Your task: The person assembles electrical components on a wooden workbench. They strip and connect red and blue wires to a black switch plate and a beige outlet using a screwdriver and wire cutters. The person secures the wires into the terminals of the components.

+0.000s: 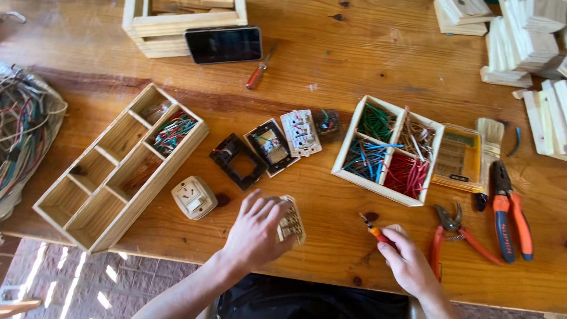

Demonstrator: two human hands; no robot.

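Left hand (255,227) fingers curled over a socket module (292,223), pinning it on the table (354,53) near the front edge. Right hand (407,263) closed on a small screwdriver (373,227), tip pointing at the module but apart from it (gap visible). Looks like a dismantling step. Next needs the tip seated squarely on a screw. Wire box (387,150) just behind.

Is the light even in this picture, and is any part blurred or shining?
Head view: soft daylight, even over the wooden table; the phone screen shows faint glare; sun stripes fall on the brick floor; the left hand and right hand look slightly soft; straight edges bend a little near the corners.
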